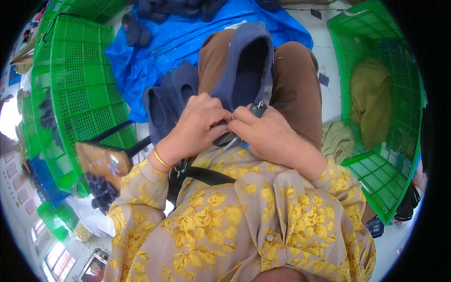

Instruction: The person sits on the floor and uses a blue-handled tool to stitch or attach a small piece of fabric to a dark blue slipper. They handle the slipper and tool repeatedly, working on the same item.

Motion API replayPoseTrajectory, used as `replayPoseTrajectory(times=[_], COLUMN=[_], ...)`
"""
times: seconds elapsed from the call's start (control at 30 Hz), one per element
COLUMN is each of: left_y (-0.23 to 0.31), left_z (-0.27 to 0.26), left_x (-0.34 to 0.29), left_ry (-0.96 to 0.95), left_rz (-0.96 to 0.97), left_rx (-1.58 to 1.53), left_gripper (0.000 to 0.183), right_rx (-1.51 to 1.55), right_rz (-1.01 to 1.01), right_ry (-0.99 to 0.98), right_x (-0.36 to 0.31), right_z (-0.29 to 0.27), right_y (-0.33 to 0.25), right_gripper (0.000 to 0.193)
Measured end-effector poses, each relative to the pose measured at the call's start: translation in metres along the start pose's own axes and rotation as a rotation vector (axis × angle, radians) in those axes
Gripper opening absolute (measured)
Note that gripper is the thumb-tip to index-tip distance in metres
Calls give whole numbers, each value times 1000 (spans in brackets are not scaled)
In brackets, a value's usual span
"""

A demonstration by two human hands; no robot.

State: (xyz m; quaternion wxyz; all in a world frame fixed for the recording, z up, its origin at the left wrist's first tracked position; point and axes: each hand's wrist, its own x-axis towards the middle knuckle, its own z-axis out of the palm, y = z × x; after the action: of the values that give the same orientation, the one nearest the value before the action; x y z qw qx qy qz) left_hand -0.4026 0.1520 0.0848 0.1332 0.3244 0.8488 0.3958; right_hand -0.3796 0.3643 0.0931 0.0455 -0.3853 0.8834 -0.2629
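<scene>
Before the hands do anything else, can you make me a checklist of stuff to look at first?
1. Navy shoe between the knees, opening facing up: ok.
2. Left hand at the shoe's near end: ok.
3. Right hand close beside the left one: ok.
4. Fingers well away from the pointed metal piece showing just below them: not ok, they look very near it.
5. What the fingertips are pinching: cannot tell, the hands hide it.
6. More navy shoes to the left of the lap: ok.

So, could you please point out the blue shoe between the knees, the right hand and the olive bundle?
Blue shoe (251,70): head view, dark inside.
Right hand (261,129): head view, its back.
Olive bundle (371,103): head view, middle.
</scene>
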Motion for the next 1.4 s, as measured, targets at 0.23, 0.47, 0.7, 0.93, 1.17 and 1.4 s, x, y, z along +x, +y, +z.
replayPoseTrajectory(times=[0.23, 0.47, 0.7, 0.93, 1.17, 1.4], left_y=[-5, 8, 6, 13, 20, 16], left_z=[-10, -6, 6, -2, 1, 7], left_x=[2, 2, -1, -8, -15, -17], left_ry=[-70, -17, 26, 94, 160, 198], left_rz=[-7, -24, -14, 11, 65, 41], left_rx=[-87, -76, 47, 23, 156, 125], left_gripper=[16, 10, 7, 19, 22, 21], right_rx=[-78, 508, 404, 1469, 934, 746], right_rz=[-133, 61, -89, 409, 605, 630], right_ry=[172, 378, 423, 449, 319, 47], right_x=[2, -12, -14, -16, -20, -28], right_z=[14, 13, -5, -28, -29, -16], right_y=[6, -2, -10, -17, -10, -12], right_gripper=[11, 33, 46, 16, 5, 11])
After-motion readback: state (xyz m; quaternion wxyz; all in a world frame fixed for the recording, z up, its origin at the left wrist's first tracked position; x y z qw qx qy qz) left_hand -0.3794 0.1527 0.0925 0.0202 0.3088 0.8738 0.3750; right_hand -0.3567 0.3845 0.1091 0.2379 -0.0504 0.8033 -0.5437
